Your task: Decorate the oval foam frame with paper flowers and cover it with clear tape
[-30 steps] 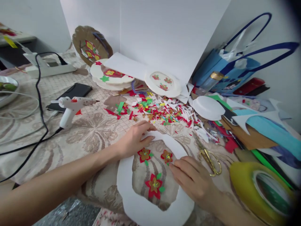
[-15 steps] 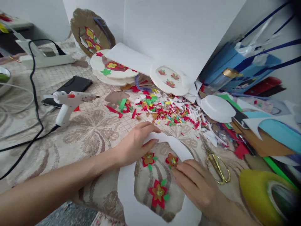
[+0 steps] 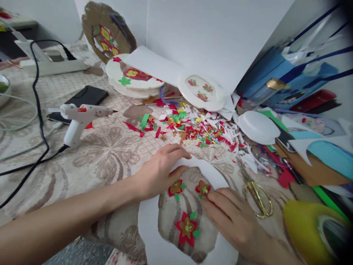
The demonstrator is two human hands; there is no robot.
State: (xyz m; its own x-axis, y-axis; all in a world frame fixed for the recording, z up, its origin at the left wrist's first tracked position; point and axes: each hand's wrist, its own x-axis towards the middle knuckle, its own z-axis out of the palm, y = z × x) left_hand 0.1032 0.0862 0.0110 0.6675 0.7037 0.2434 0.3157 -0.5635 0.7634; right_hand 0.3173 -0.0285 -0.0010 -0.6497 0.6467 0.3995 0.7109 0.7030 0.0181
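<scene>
A white scalloped frame (image 3: 150,221) with a see-through middle lies at the table's front edge. Three red and brown paper flowers with green leaves sit in it, one at the lower centre (image 3: 186,228), one at upper left (image 3: 175,188). My left hand (image 3: 162,171) grips the frame's upper left rim, thumb on its inner side, fingers over the top. At the upper right flower (image 3: 202,188), my right hand (image 3: 231,213) is closed, fingertips pressed together at the flower's lower edge; what they pinch is hidden.
A glue gun (image 3: 79,117) with its cable stands at left beside a black phone (image 3: 89,97). Paper scraps (image 3: 198,127) lie behind the frame. Gold scissors (image 3: 257,195), yellow tape (image 3: 306,228) and a blue bag (image 3: 300,81) are at right. Decorated plates (image 3: 132,79) stand behind.
The view has shifted slightly. Both hands keep nearly the same places on the frame and at the upper right flower.
</scene>
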